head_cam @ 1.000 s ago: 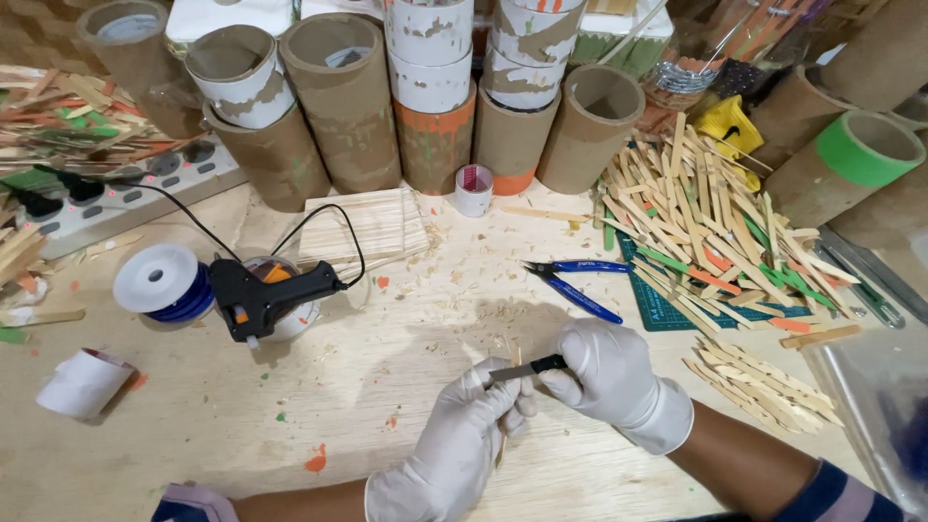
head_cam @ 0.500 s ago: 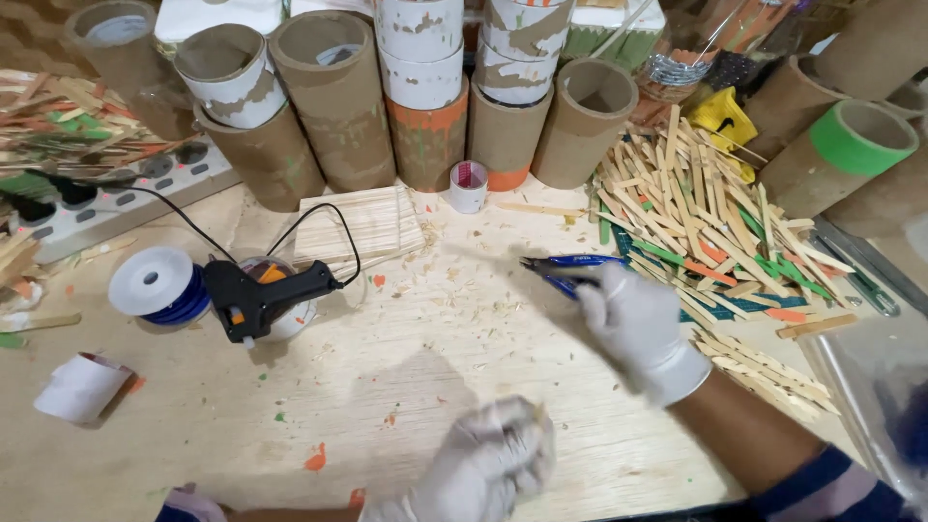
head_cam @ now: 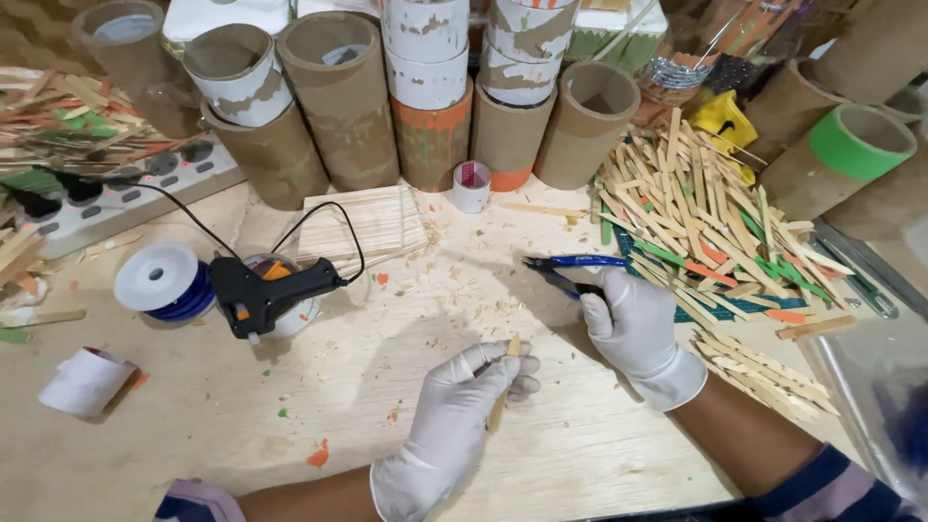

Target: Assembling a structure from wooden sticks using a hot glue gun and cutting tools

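My left hand (head_cam: 464, 401), in a white glove, pinches a thin wooden stick (head_cam: 503, 387) and holds it upright over the plywood table (head_cam: 290, 454). My right hand (head_cam: 633, 324), also gloved, rests on the table with its fingers closed around the lower handle of blue-handled cutting pliers (head_cam: 570, 266). The pliers lie with their tips pointing left. A big heap of wooden sticks (head_cam: 691, 208), some painted green or orange, lies just right of that hand.
A black glue gun (head_cam: 271, 293) lies left of centre beside a blue wire spool (head_cam: 159, 280). A flat panel of glued sticks (head_cam: 362, 222) sits behind it. Cardboard tubes (head_cam: 338, 97) line the back. A power strip (head_cam: 126, 179) is at left, a white roll (head_cam: 85, 382) near front left.
My right hand let go of the stick held by both hands, reached up right and took hold of the blue pliers. My left hand kept the stick and raised it.
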